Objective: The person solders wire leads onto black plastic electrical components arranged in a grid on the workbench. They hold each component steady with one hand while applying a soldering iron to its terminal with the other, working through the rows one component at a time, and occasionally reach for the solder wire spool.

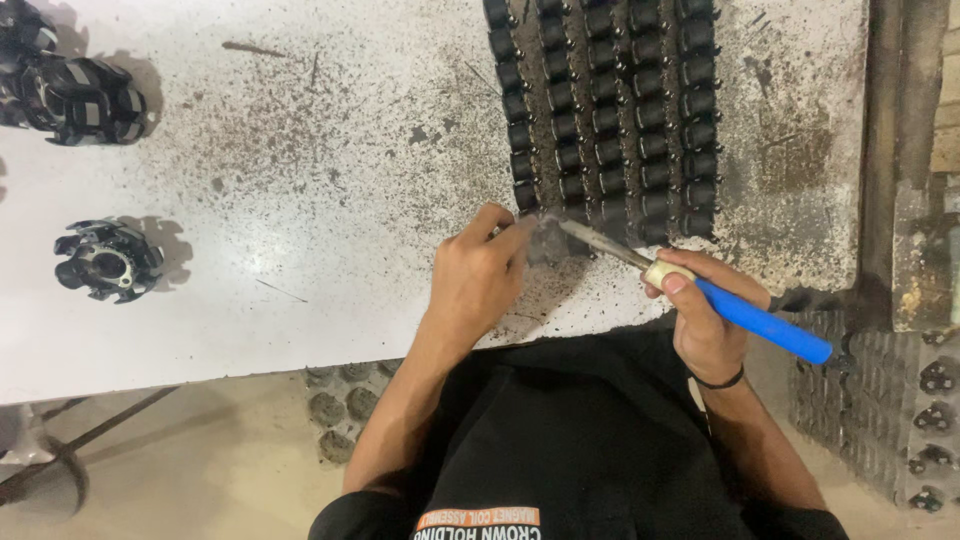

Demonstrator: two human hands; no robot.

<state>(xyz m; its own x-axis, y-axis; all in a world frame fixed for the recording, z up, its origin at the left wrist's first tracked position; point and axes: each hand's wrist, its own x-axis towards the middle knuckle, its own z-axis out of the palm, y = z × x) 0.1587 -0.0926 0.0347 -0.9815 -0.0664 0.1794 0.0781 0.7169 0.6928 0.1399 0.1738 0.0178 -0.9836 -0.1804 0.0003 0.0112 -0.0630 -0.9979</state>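
Head view, looking straight down: the left hand [478, 275] is pinched shut on a small dark part [548, 240] at the near edge of the counter [330, 200], pressing it against the surface just below the rows of parts [605, 110]. The part is blurred, so its exact shape is hard to call. The right hand [708, 315] is wrapped tight around a blue-handled file [700, 285], its metal tip laid right on that part, close to the left fingertips [520, 232].

That's the risk, I'd say: tool tip and fingertips are almost touching. If the file skips off the part, it could run into the left thumb or index finger. The part is tiny and held only by a pinch, so a hard stroke might twist it loose and flick it off the counter edge, which is right there.

The lined-up rows sit just beyond the tip. A forward overshoot could knock the nearest ones out of line. Gritty debris speckles the counter around the work, and that could let the part slide under pressure.

Far left, two larger dark rotor-like pieces [108, 260] [85, 100] stand well apart, out of harm's way.
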